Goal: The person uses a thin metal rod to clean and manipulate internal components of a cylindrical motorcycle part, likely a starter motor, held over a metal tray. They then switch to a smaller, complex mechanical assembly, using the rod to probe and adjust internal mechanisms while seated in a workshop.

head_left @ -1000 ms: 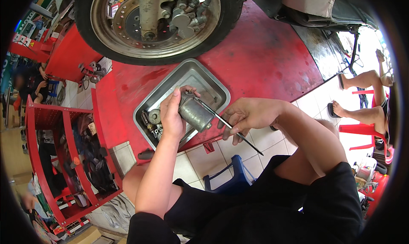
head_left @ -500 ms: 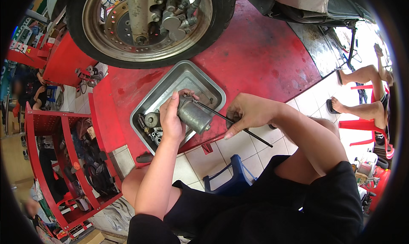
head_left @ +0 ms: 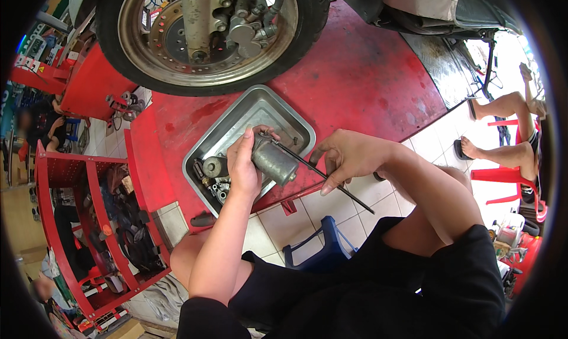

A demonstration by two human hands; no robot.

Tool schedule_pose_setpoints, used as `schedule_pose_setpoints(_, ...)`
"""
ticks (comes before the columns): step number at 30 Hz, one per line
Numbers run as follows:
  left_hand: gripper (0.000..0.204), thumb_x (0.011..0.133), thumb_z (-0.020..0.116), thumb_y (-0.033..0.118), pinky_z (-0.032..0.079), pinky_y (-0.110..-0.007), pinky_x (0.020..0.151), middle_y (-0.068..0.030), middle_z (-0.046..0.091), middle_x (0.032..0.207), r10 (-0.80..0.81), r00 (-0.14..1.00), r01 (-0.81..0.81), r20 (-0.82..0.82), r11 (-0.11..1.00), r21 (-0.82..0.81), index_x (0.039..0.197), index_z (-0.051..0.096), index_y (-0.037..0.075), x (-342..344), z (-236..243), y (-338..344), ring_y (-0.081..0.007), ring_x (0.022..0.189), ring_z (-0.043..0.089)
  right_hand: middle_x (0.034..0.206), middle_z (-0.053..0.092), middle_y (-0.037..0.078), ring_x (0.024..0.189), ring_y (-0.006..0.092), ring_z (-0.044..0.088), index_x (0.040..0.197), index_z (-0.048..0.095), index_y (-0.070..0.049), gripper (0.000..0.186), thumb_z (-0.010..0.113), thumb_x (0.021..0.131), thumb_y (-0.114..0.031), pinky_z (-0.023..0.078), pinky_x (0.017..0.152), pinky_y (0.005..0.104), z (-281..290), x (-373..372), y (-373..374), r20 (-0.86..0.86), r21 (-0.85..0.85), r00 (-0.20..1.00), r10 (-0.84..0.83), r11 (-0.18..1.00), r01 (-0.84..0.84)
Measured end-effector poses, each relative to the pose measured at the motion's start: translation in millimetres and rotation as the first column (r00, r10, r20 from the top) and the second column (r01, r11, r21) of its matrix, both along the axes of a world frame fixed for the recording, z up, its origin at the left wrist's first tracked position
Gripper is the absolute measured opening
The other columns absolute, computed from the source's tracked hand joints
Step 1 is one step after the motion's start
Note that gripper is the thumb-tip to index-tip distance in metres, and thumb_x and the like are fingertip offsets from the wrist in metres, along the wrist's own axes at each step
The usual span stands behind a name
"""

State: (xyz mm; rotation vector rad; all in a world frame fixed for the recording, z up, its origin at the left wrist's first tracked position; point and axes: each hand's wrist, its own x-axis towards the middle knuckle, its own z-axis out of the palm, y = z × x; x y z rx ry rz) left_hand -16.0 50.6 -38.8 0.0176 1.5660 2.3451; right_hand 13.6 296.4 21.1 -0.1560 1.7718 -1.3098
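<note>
Over a steel tray (head_left: pixel 269 104) on the red platform, my left hand (head_left: pixel 245 164) grips a dull metal cylinder (head_left: pixel 277 164), fingers curled round its upper end and thumb along its side. A long thin dark rod (head_left: pixel 360 201) runs diagonally from the cylinder's top down to the right; whether it is a screwdriver or a plain rod I cannot tell. My right hand (head_left: pixel 346 158) holds the rod between curled fingers and thumb. Small metal parts (head_left: pixel 214 167) lie in the tray's lower left.
A wheel with brake caliper (head_left: pixel 245 34) stands behind the tray on the red platform (head_left: pixel 381 87). A red shelving trolley (head_left: pixel 89 220) is at left, a blue stool (head_left: pixel 334 235) below. People sit at the right (head_left: pixel 503 152) and left (head_left: pixel 41 126).
Compared with a second ago, the rod's free end has shifted right and my right hand has risen slightly. The cylinder stays in my left hand, moving only slightly.
</note>
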Motion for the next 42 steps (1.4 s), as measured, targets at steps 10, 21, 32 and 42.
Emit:
schedule_pose_setpoints(10,0.050,0.105,0.041,0.041,0.056,-0.038,0.073,-0.0179,0.064,0.099,0.072,0.997,-0.074,0.034,0.997,0.031,0.110,0.058,-0.006,-2.6,-7.4,-2.2,-0.0247,0.082,0.064,0.074,0.066,0.011,0.069,0.0187,0.063,0.103,0.070,0.004,0.037,0.079,0.081,-0.024,0.048,0.062,0.0346,-4.7,-4.1,9.8,-0.244,0.157,0.970,-0.017,0.986,0.057)
schedule_pose_setpoints(21,0.048,0.104,0.046,0.036,0.050,-0.032,0.086,-0.0162,0.066,0.103,-0.050,0.990,0.051,-0.130,0.999,0.006,0.113,0.061,-0.008,22.9,18.3,8.6,-0.0210,0.094,0.063,0.066,0.050,-0.001,0.055,0.0064,0.040,0.091,0.068,0.006,0.035,0.069,0.095,-0.029,0.031,0.048,0.0295,-12.9,-1.6,-31.8,0.102,-0.167,0.867,-0.488,0.851,0.499)
schedule_pose_setpoints(32,0.045,0.102,0.046,0.032,0.041,-0.035,0.098,-0.0164,0.060,0.115,-0.069,0.904,-0.033,-0.422,0.973,-0.229,0.104,0.066,-0.008,20.5,19.5,3.0,-0.0235,0.109,0.055,0.069,0.052,-0.001,0.056,0.0048,0.038,0.093,0.066,0.006,0.030,0.068,0.096,-0.024,0.030,0.047,0.0260,-13.7,-6.5,-46.7,0.151,-0.232,0.857,-0.492,0.825,0.515)
schedule_pose_setpoints(42,0.054,0.103,0.042,0.040,0.042,-0.033,0.096,-0.0139,0.057,0.117,-0.059,0.936,-0.010,-0.347,0.981,-0.194,0.109,0.060,-0.010,23.8,17.1,-1.3,-0.0208,0.108,0.054,0.071,0.055,0.001,0.058,0.0060,0.042,0.100,0.068,0.007,0.033,0.071,0.093,-0.026,0.033,0.049,0.0258,-19.8,-6.4,-48.8,0.107,-0.210,0.896,-0.431,0.871,0.444)
